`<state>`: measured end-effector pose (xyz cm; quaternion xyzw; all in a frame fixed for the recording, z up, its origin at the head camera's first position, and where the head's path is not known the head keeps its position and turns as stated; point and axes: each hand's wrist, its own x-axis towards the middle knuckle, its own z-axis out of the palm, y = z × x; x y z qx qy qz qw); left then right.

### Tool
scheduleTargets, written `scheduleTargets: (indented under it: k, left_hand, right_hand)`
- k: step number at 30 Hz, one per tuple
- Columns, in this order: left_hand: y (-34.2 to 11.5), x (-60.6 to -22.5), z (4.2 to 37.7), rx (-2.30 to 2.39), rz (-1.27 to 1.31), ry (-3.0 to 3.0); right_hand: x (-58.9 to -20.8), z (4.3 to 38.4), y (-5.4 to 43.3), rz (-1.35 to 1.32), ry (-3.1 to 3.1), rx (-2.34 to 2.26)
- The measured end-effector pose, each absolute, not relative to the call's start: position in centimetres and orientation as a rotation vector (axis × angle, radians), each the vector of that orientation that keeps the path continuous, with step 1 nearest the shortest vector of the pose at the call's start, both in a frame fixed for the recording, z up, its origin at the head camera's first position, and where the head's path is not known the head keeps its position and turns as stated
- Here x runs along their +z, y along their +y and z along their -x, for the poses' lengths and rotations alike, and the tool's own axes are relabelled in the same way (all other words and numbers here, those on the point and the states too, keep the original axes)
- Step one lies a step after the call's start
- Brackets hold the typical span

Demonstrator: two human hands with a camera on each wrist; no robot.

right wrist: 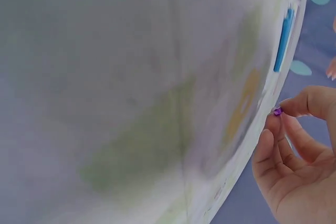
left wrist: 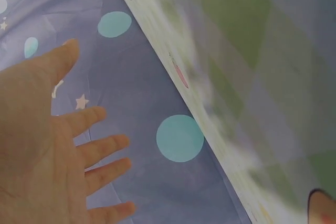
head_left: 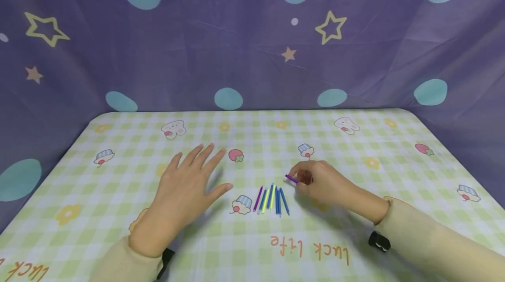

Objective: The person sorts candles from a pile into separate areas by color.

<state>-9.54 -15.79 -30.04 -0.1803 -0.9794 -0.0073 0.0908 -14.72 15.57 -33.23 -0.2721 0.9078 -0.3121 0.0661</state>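
Observation:
My right hand (head_left: pixel 321 181) pinches a thin purple stick (head_left: pixel 291 179) between thumb and fingertips, just right of a row of sticks. In the right wrist view the end of the purple stick (right wrist: pixel 277 112) pokes out of the pinch. The row holds several slim sticks lying roughly side by side: a purple stick (head_left: pixel 258 198) at its left end, blue sticks and yellow sticks in the middle, a blue stick (head_left: pixel 284 201) at its right end. Left of the row, my left hand (head_left: pixel 188 190) hovers over the cloth, fingers straight and spread, holding nothing.
A green-and-white checked tablecloth (head_left: pixel 252 255) printed with cupcakes, strawberries and lettering covers the table. Behind it hangs a purple curtain (head_left: pixel 252 45) with stars and teal ovals. Dark straps (head_left: pixel 379 241) sit at both wrists.

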Motion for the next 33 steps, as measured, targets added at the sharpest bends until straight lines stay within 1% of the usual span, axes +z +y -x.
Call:
scheduleTargets:
  k: [8,18,26,33]
  left_hand:
    - [-15.7,-29.5,9.3,-0.141,0.533,-2.977]
    - [-14.0,-30.1,9.4,-0.365,0.593,-2.939]
    - [-12.3,-30.4,10.7,-0.451,0.587,-3.051]
    - [-10.3,-30.7,12.1,-0.542,0.662,-3.159]
  right_hand:
    - [-33.0,17.0,15.1,0.919,2.782,-0.947]
    - [-32.3,19.3,14.5,0.894,2.754,-0.951]
    - [-32.3,20.3,14.3,0.889,2.740,-0.942]
    - [-32.5,21.7,14.3,0.924,2.728,-0.925]
